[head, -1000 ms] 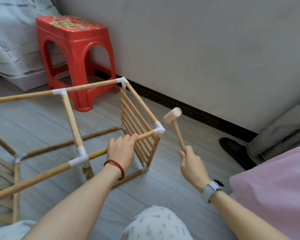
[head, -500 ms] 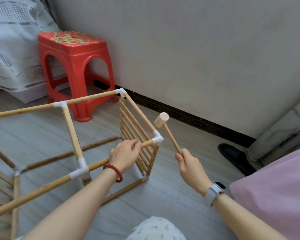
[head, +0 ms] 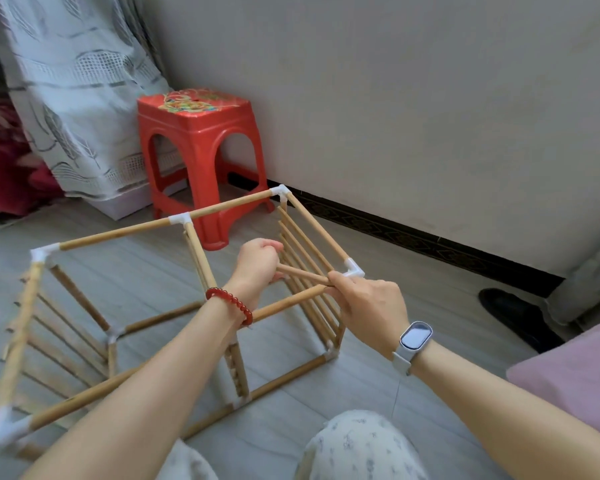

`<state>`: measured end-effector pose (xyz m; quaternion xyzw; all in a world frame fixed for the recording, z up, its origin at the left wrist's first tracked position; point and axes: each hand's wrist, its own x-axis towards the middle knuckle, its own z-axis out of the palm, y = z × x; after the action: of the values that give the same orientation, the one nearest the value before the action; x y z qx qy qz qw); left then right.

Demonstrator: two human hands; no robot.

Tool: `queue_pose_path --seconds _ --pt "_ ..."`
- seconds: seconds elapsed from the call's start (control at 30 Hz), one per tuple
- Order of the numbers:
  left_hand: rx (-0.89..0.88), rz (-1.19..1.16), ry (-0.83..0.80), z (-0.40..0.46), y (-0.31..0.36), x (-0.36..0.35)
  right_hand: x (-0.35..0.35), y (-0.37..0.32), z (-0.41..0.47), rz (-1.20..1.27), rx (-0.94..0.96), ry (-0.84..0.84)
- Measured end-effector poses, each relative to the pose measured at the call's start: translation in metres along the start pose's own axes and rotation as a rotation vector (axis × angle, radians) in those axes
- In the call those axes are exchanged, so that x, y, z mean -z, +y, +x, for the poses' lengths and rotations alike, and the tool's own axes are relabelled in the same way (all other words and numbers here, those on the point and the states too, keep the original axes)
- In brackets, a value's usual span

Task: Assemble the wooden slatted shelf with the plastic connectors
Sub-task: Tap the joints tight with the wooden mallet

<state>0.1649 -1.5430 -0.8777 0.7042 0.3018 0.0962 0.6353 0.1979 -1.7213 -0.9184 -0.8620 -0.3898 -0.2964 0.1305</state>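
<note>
Left hand [head: 258, 263] curls its grip round the mallet [head: 302, 276] over the shelf frame [head: 194, 252] on the floor, right hand [head: 369, 304] pinches the same handle just beside the white corner connector [head: 354, 268], red stool [head: 201, 150] beyond them.

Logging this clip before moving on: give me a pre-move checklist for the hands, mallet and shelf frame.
1. Mallet handle held: ok; the left hand curls round one end and the right hand pinches the other.
2. Mallet head free to strike: cannot tell; hidden in the left hand.
3. Corner connector seated: cannot tell; right fingers cover its front joint.
4. Shelf frame steadied: not ok; neither hand grips it.
</note>
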Motion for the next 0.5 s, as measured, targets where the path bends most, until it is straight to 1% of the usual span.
queue_pose_path --seconds 0.07,0.13,0.23,0.27,0.3,0.37,0.4,0.43,0.5 --pt "-0.116 0.016 0.056 -0.01 0.0 0.018 0.002 -0.011 0.01 0.108 0.016 -0.001" --pt "-0.171 0.014 0.092 -0.022 -0.007 0.041 0.003 -0.027 0.018 0.235 0.057 -0.048" --pt "-0.257 0.042 0.153 -0.036 -0.014 0.08 -0.005 -0.06 0.028 0.324 0.093 -0.068" --pt "-0.291 0.063 0.135 -0.041 -0.016 0.091 -0.007 -0.07 0.03 0.346 0.089 -0.107" --pt "-0.312 0.085 0.103 -0.044 -0.019 0.102 -0.011 -0.079 0.033 0.356 0.085 -0.185" --pt "-0.292 0.133 0.042 -0.05 -0.037 0.124 -0.026 -0.093 0.034 0.354 0.062 -0.383" --pt "-0.269 0.21 0.035 -0.05 -0.053 0.135 -0.033 -0.095 0.034 0.355 0.009 -0.459" --pt "-0.241 0.36 0.025 -0.049 -0.073 0.147 -0.039 -0.094 0.033 0.373 -0.06 -0.509" --pt "-0.169 0.789 -0.03 -0.047 -0.112 0.172 -0.053 -0.09 0.027 0.437 -0.175 -0.544"
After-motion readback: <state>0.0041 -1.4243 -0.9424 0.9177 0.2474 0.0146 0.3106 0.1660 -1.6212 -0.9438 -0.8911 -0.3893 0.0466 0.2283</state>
